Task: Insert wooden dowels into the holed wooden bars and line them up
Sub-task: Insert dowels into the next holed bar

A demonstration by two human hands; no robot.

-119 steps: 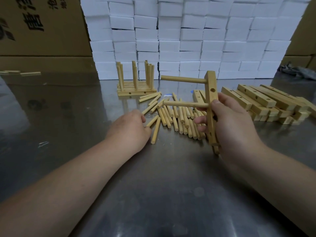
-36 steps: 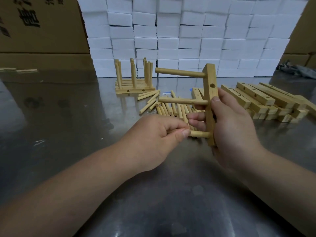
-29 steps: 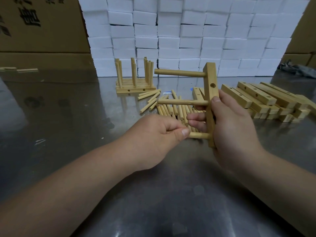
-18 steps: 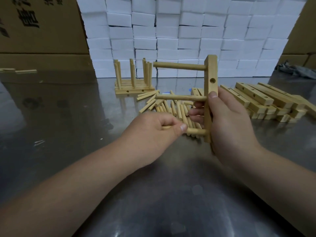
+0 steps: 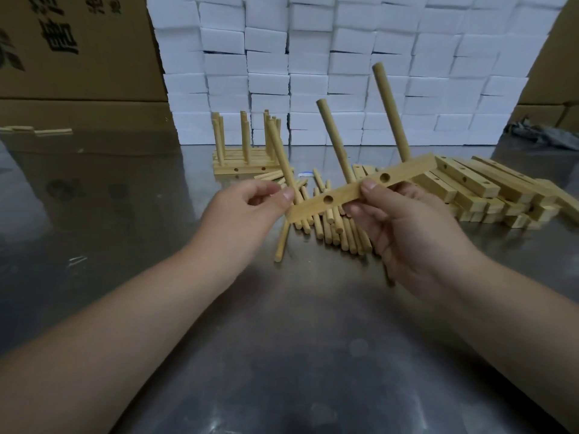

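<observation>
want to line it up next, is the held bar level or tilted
Tilted: bar rises rightward; its dowels lean left.

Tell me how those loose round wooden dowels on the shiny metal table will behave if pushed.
They would probably roll: the loose round wooden dowels are smooth cylinders on a slick metal table. Likely stiff and light too, since the left hand merely pinches another dowel.
</observation>
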